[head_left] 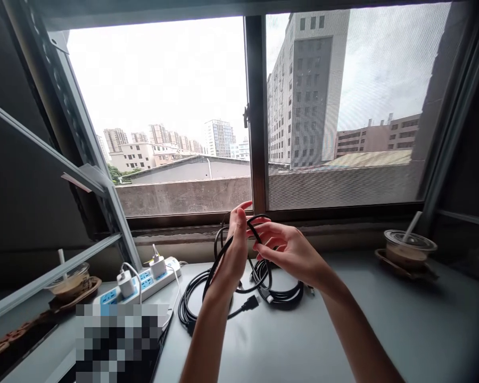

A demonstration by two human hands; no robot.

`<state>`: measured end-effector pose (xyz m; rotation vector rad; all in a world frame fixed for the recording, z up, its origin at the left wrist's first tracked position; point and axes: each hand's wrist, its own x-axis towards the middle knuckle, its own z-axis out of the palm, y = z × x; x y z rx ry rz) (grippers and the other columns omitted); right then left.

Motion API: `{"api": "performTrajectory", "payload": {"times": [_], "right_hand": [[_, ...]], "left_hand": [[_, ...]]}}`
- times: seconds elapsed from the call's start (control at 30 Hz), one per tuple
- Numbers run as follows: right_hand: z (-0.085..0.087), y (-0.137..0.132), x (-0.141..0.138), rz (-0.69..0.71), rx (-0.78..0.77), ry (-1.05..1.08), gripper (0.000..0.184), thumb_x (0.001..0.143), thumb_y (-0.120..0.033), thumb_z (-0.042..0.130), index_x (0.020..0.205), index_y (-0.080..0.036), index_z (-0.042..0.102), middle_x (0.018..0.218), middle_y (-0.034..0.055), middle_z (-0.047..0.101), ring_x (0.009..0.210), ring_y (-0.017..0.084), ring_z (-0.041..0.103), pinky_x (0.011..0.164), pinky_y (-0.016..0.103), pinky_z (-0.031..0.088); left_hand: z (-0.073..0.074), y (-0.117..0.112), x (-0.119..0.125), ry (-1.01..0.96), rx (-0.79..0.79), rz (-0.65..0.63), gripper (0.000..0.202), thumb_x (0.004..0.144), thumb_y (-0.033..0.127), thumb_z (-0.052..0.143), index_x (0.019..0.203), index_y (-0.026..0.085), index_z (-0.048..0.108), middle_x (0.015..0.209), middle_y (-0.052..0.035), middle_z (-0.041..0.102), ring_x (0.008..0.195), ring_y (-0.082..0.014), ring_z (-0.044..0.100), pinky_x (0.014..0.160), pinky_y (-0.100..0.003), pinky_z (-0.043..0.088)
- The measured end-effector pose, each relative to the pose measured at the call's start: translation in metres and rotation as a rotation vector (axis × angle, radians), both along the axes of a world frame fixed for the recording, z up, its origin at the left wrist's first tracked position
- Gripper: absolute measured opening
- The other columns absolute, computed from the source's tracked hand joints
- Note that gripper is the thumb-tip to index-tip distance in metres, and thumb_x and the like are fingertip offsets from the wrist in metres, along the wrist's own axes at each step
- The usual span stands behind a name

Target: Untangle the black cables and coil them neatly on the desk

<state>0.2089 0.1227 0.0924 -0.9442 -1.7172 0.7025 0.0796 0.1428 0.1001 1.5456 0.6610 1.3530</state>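
Head | left hand [236, 260], right hand [289, 250] at cable [255, 232] | room rightward to cup [403, 253]

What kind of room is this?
It's probably a little office or workroom, though I can't be sure. There's a plain desk against a window, a power strip with chargers plugged in, and coiled black cables.
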Motion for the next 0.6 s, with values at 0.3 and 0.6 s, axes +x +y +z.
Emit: {"api": "performTrajectory", "payload": {"times": [0.3, 0.6], "right_hand": [[-0.001, 0.008, 0.044, -0.251, 0.046, 0.003, 0.023, 0.078, -0.034, 0.06, 0.094, -0.018, 0.063, 0.089, 0.0065, 0.069, 0.081, 0.02, 0.068, 0.075, 0.033, 0.053], [-0.016, 0.038, 0.103, -0.618, 0.292, 0.441, 0.029, 0.073, -0.045, 0.062, 0.086, -0.022, 0.051, 0.084, 0.0035, 0.065, 0.086, 0.02, 0.066, 0.077, 0.036, 0.052]], "left_hand": [[0.006, 0.019, -0.041, 0.075, 0.097, 0.284, 0.052, 0.085, 0.058, 0.036, 0.104, 0.014, 0.055, 0.032, 0.0087, 0.041, 0.026, -0.0119, 0.042, 0.033, -0.02, 0.03], [0.008, 0.03, -0.068, -0.037, 0.037, 0.466, 0.058, 0.083, 0.063, 0.033, 0.103, 0.013, 0.053, 0.043, 0.0036, 0.053, 0.048, -0.0166, 0.063, 0.043, -0.02, 0.038]]}}
